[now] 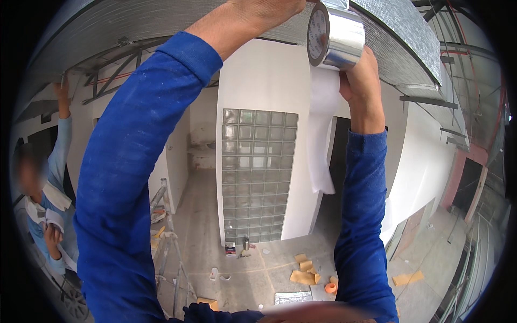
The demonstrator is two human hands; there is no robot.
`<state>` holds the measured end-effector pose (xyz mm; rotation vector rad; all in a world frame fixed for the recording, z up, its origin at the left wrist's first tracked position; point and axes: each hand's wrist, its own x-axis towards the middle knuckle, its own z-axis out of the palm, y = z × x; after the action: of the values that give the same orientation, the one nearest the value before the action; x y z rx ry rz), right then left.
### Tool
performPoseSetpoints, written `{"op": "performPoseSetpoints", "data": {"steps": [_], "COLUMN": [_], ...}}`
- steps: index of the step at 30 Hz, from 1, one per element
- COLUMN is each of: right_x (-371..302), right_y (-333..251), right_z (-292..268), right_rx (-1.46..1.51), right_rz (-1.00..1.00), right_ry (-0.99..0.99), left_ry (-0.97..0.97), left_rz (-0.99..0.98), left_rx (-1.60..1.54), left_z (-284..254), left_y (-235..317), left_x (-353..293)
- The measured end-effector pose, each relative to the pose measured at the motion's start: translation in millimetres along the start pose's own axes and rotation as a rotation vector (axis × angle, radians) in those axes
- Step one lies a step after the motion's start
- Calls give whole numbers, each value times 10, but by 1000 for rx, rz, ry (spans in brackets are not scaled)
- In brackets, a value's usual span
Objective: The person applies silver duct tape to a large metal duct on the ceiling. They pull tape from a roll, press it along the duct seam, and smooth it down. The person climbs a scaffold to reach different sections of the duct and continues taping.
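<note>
Both of my arms, in blue sleeves, reach up overhead. My right hand grips a roll of silver foil tape from behind and below, with its cardboard core facing left. A long white strip of backing paper hangs down from beside the roll. My left hand is at the top edge, just left of the roll; its fingertips are cut off, so its grip is hidden. Close above both hands runs a foil-covered duct.
At left, another person in light blue raises one arm to the overhead surface. A metal ladder stands below. Ahead is a glass-block panel in a white wall. Brown paper scraps and an orange object lie on the floor.
</note>
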<state>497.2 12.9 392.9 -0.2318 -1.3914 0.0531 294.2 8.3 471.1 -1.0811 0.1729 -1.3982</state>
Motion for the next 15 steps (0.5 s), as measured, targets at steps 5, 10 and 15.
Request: {"op": "performPoseSetpoints", "data": {"steps": [5,10,15], "right_x": [-1,-33,-14], "right_y": [-27,-26,11], "right_z": [-36,-3,1], "right_rx": [-29,-39,-41], "right_rz": [6,23,8], "right_ry": [10,22,30], "left_ry": [31,39,-37], "left_rz": [8,31,43], "left_rx": [61,57,-20], "left_z": [47,42,-38], "left_y": [5,2,-45], "left_x": [16,-7,-17]}}
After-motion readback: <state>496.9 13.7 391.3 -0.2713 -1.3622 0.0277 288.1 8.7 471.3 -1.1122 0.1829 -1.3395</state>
